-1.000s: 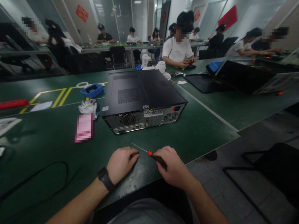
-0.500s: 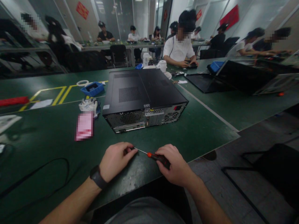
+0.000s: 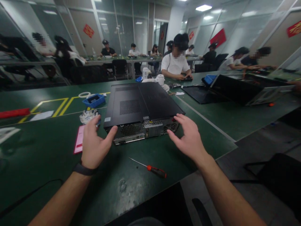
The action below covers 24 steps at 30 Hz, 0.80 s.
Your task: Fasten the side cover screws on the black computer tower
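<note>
A black desktop computer case [image 3: 145,100] lies flat on the green table, its rear panel with ports and fan grilles facing me. Near its left rear corner is my left hand [image 3: 96,142], open, thumb and fingers spread. My right hand [image 3: 188,135] is open too, at the right end of the rear panel; whether its fingertips touch the case I cannot tell. Between my forearms a screwdriver [image 3: 155,170] with a red and black handle lies on the table, its tip pointing left. Just below its shaft sits a tiny dark piece, perhaps a screw [image 3: 137,167].
Left of the case are a blue bin [image 3: 94,101], white gloves [image 3: 88,116], a pink sheet [image 3: 78,139] and a tape roll [image 3: 84,94]. Another opened case [image 3: 244,91] stands at the right. A person in white [image 3: 176,64] sits across the table; others work behind.
Both hands have let go of the screwdriver, which now lies on the table. They have moved forward and apart to either side of the case's rear. The view has tilted up.
</note>
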{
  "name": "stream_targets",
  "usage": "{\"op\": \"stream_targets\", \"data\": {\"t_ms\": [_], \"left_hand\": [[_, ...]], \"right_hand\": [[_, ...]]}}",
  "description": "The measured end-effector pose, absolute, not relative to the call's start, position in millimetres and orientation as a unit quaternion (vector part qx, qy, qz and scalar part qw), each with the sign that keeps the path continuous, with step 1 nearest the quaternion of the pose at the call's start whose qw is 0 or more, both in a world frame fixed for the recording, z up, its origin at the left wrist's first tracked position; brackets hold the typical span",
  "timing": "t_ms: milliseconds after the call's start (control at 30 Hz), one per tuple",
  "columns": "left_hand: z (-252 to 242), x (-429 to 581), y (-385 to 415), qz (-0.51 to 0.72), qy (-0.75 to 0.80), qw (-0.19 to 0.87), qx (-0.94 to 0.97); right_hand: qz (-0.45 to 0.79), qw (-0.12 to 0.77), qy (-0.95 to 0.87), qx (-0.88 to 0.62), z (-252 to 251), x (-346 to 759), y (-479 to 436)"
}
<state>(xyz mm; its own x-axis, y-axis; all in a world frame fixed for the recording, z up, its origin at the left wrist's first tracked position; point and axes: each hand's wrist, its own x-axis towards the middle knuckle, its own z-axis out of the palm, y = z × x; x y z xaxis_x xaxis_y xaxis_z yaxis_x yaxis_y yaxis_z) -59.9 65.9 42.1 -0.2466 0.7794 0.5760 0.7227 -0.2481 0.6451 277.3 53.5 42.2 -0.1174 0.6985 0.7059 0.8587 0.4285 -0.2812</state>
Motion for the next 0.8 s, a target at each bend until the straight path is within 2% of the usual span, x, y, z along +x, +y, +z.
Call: {"op": "stream_targets", "data": {"t_ms": [133,233,300,367,633,800], "left_hand": [[46.7,-58.6,95.7,0.549,0.593,0.225,0.544],[46.0,-60.3,112.4,0.546,0.599,0.324,0.488],[44.0,-63.0,117.3,0.537,0.595,0.342,0.49],[41.5,-66.2,117.9,0.535,0.592,0.35,0.491],[46.6,-72.1,102.9,0.501,0.591,0.341,0.532],[53.8,-56.3,86.6,0.489,0.555,0.372,0.56]], "right_hand": [[-0.079,0.374,-0.733,-0.562,58.1,291.3,109.8],[-0.013,0.429,-0.611,-0.665,56.7,303.5,142.9],[0.084,0.418,-0.546,-0.721,51.7,309.9,153.9],[0.118,0.411,-0.543,-0.722,45.7,312.7,155.4],[0.127,0.454,-0.516,-0.716,37.0,312.4,131.5],[0.128,0.468,-0.496,-0.72,33.7,335.3,121.2]]}}
